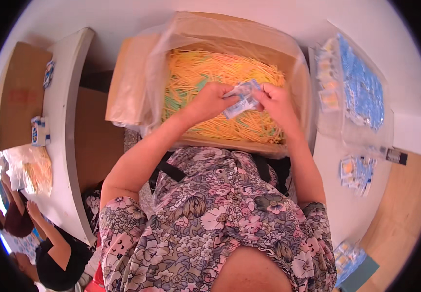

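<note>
My left hand (209, 101) and my right hand (279, 106) meet over a large cardboard box, each closed on one side of a small clear plastic bag (242, 99) with blue print. Fingers and thumbs pinch the bag at its edges; I cannot make out whether anything is inside it. Beneath the hands, a heap of thin sticks (205, 65), mostly yellow and orange with some green, fills the cardboard box (264, 30). A clear plastic liner (159, 63) lines the box and hangs over its rim.
To the right, a clear plastic bin (361, 143) holds many blue-printed packets (363, 85). More small packets (356, 173) lie on the white surface beside it. A white table (67, 146) at left bears a brown carton (23, 97) and a bag of sticks (37, 170). Other people sit at lower left.
</note>
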Available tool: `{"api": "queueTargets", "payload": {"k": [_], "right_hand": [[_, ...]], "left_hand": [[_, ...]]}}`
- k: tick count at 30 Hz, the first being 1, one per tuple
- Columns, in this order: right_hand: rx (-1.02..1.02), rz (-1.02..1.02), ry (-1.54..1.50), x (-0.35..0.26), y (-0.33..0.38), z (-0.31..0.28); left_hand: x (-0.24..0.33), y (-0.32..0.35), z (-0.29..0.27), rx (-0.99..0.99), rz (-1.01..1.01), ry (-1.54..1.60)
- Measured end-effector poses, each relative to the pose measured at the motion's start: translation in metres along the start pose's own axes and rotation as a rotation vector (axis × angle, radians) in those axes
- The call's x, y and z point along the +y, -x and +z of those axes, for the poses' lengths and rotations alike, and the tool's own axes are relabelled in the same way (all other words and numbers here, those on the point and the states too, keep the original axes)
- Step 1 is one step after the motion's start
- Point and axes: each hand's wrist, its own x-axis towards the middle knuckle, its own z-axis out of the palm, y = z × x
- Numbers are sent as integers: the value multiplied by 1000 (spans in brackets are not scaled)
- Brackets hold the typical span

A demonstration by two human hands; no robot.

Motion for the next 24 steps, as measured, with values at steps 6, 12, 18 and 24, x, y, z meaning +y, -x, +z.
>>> {"api": "queueTargets", "payload": {"k": [6,12,18,24], "right_hand": [[29,-630,582,-10,-117,78],[-212,-481,1285,-57,-174,151],[-26,-440,1360,-1,-238,182],[-242,-210,1437,-41,-225,190]], "left_hand": [[-14,50,-30,60,69,-529],[-27,57,-40,134,41,-479],[-28,49,-42,115,64,-555],[-26,53,-46,150,51,-510]]}}
